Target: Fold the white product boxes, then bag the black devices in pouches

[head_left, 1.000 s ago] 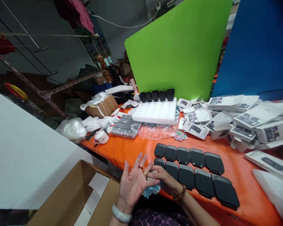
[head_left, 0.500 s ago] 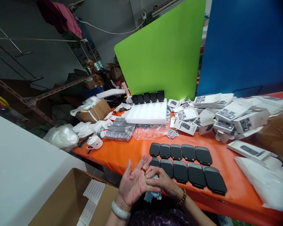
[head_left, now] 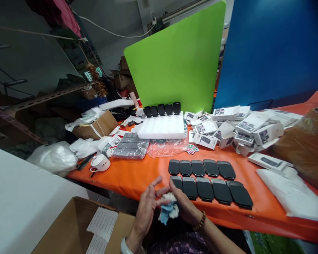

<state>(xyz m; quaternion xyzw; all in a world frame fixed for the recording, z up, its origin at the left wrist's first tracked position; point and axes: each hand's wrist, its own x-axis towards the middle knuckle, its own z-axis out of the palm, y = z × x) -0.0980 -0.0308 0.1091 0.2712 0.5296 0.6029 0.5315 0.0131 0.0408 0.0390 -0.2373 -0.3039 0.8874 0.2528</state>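
Both hands are close together over my lap, at the front edge of the table. My left hand [head_left: 145,209] is turned on its side with its fingers extended, beside a crumpled light-blue and white cloth [head_left: 168,210]. The cloth is bunched in my right hand [head_left: 184,206], whose fingers are partly hidden. Just beyond the hands, two rows of flat black rounded cases [head_left: 197,168] lie on the orange table cover [head_left: 132,176].
Behind the cases lie a white foam slab [head_left: 161,128], black cases propped upright [head_left: 161,109] and small white boxes [head_left: 228,130]. A lidded white mug [head_left: 100,163] stands left. An open cardboard box [head_left: 69,225] is at lower left; a white bag [head_left: 288,197] lies right.
The right fingers have come away from the left hand's ringed finger. My left hand has turned from palm-up onto its side, and more of the cloth shows. The view has shifted slightly.
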